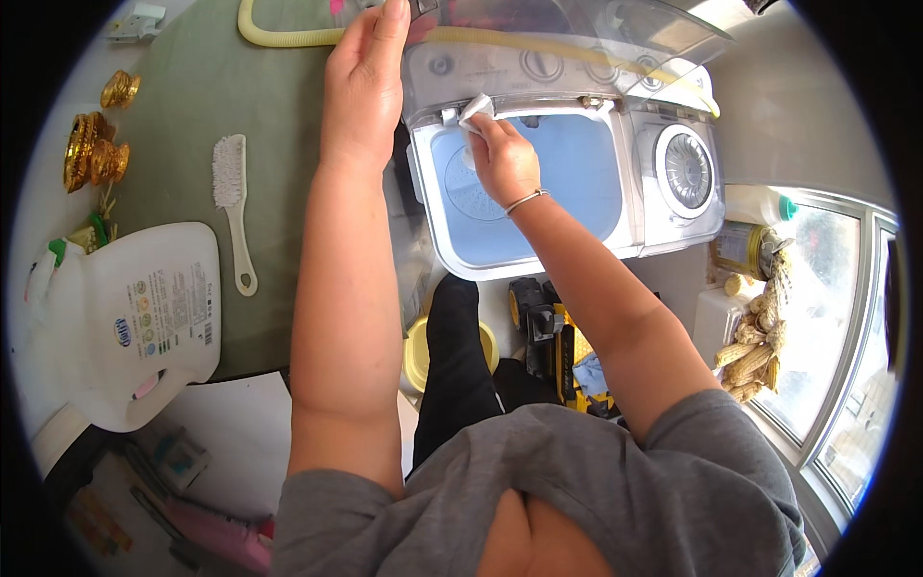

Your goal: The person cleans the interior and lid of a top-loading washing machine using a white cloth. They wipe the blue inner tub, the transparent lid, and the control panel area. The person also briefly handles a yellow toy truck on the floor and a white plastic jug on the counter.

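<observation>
Washing machine (632,183): white twin-tub, in front of the person, just right of the bench (274,125); top open on the larger side.
Wash tub (586,173): pale blue inside, white rim, round disc at the bottom.
Lid (577,38): see-through, smoky, raised; dials on the control panel show through it.
Spin side (687,165): round ribbed clear cover within a white ring, right of the wash tub.
White cloth (476,111): small, crumpled – cloth or tissue, can't tell – at the back left of the tub rim, near the hinge.
Right hand (507,162): over the tub, fingers pressed together, pinching the white cloth; bracelet (527,200) on the wrist.
Left hand (367,82): up at the left edge of the lid, thumb straight and pointing away; other fingers partly hidden, can't tell how firmly they close.
Hose (298,38): pale yellow, ribbed, curving over the far end of the bench and on behind the lid.
Brush (234,212): white, bristles at the far end, lying on the bench.
Jug (154,317): big, white, with handle, near left on the bench.
Gold ornaments (91,149): shiny, along the left edge.
Floor: yellow basin (416,356) behind the leg, yellow-black toy vehicle (556,351) beside it.
Window side: dried corn cobs (755,351) bunched by the glass.
</observation>
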`<state>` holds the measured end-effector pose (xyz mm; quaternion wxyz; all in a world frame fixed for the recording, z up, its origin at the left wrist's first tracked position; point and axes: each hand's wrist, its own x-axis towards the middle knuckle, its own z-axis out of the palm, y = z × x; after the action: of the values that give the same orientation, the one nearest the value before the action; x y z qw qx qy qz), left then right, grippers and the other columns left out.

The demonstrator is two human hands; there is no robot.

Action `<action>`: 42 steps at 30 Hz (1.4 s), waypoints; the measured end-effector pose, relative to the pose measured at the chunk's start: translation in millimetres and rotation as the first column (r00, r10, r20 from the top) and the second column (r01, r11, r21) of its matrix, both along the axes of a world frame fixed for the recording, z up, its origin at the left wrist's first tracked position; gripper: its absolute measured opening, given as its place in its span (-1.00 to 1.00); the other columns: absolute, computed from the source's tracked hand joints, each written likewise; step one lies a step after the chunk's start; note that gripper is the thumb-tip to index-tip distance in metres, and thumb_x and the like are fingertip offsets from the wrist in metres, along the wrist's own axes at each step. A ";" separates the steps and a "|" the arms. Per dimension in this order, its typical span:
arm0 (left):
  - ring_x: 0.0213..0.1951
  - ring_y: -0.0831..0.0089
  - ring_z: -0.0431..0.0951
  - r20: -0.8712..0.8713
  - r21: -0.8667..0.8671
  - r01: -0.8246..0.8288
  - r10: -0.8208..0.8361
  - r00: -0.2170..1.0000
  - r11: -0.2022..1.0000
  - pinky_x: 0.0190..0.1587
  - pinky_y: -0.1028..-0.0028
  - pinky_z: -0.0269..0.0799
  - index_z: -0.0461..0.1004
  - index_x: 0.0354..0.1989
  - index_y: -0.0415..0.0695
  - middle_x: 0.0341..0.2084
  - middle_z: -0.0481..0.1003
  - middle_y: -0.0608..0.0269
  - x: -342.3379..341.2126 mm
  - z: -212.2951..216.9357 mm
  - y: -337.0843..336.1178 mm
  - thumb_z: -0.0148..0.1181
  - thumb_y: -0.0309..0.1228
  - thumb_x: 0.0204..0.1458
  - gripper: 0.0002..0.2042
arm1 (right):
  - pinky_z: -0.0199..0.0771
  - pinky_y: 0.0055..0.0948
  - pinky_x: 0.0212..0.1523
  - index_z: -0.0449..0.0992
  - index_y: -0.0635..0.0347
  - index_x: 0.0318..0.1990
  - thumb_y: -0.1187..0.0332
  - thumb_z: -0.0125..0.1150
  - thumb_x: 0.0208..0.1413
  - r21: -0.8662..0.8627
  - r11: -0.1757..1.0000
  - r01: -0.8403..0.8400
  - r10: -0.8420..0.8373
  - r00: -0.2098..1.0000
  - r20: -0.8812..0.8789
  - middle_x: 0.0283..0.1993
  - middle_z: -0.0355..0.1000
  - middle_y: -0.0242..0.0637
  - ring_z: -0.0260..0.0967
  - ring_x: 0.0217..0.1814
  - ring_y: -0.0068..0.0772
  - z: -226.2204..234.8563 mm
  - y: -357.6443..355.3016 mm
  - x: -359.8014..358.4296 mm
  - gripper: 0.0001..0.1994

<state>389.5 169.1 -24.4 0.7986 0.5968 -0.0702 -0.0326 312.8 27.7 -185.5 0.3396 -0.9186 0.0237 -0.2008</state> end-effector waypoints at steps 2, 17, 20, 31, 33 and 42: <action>-0.12 0.47 0.50 -0.009 0.005 0.001 -0.001 1.000 1.000 0.00 0.47 0.37 0.45 -0.05 -0.27 -0.19 0.52 0.20 0.4 -3.3 1.0 0.00 -0.15 0.26 -0.62 | 0.49 -0.17 -0.35 0.49 0.07 -0.12 0.35 0.14 0.13 -0.019 0.999 0.026 -0.028 0.994 -0.102 -0.30 0.49 -0.20 0.47 -0.32 -0.01 5.0 8.2 3.8 -0.83; -0.09 0.44 0.50 0.011 0.005 -0.008 0.008 1.000 1.000 0.03 0.46 0.36 0.43 -0.02 -0.29 -0.17 0.50 0.21 0.5 -3.1 3.4 0.00 -0.16 0.26 -0.61 | 0.48 -0.20 -0.23 0.55 0.20 -0.34 0.23 0.22 0.06 0.275 0.957 0.092 0.004 0.944 -0.330 -0.40 0.52 -0.07 0.49 -0.31 -0.02 18.3 -22.5 -11.9 -0.79; -0.09 0.44 0.50 0.015 0.004 0.002 -0.002 1.000 1.000 0.03 0.46 0.36 0.43 -0.02 -0.30 -0.16 0.50 0.22 1.9 -3.6 1.5 0.00 -0.16 0.26 -0.60 | 0.48 -0.21 -0.24 0.55 0.20 -0.28 0.24 0.19 0.09 0.300 0.940 0.163 -0.087 0.964 -0.251 -0.39 0.53 -0.06 0.49 -0.29 -0.01 14.3 -23.9 -0.3 -0.79; -0.11 0.46 0.50 -0.005 0.028 0.009 -0.009 1.000 1.000 0.01 0.48 0.36 0.44 -0.02 -0.28 -0.18 0.52 0.21 -0.6 -2.4 1.0 0.00 -0.14 0.26 -0.60 | 0.50 -0.14 -0.29 0.43 0.10 0.01 0.34 0.11 0.14 -0.053 0.987 0.155 -0.162 0.972 -0.169 -0.18 0.50 -0.16 0.47 -0.26 0.01 3.1 10.6 -1.2 -0.73; -0.12 0.47 0.50 -0.006 0.038 0.038 -0.038 0.999 0.999 0.00 0.48 0.36 0.44 -0.02 -0.28 -0.18 0.52 0.21 1.2 2.8 1.1 0.00 -0.14 0.26 -0.60 | 0.50 -0.13 -0.27 0.42 0.12 0.02 0.34 0.11 0.14 -0.018 0.986 0.167 -0.168 0.979 -0.119 -0.14 0.50 -0.15 0.47 -0.26 0.02 -1.1 10.3 6.7 -0.72; -0.13 0.49 0.50 -0.012 0.029 -0.004 0.004 1.000 1.000 -0.01 0.48 0.37 0.45 -0.03 -0.27 -0.20 0.53 0.23 0.2 -1.8 2.0 0.01 -0.14 0.25 -0.61 | 0.46 -0.11 -0.27 0.54 0.23 -0.30 0.28 0.17 0.07 0.179 0.970 0.164 -0.127 0.971 -0.202 -0.39 0.52 -0.09 0.46 -0.38 0.02 -2.2 -18.4 -15.7 -0.80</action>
<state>389.8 171.1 -26.2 0.7905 0.6081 -0.0637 -0.0356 297.0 9.3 -187.7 0.4083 -0.8916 0.1430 -0.1338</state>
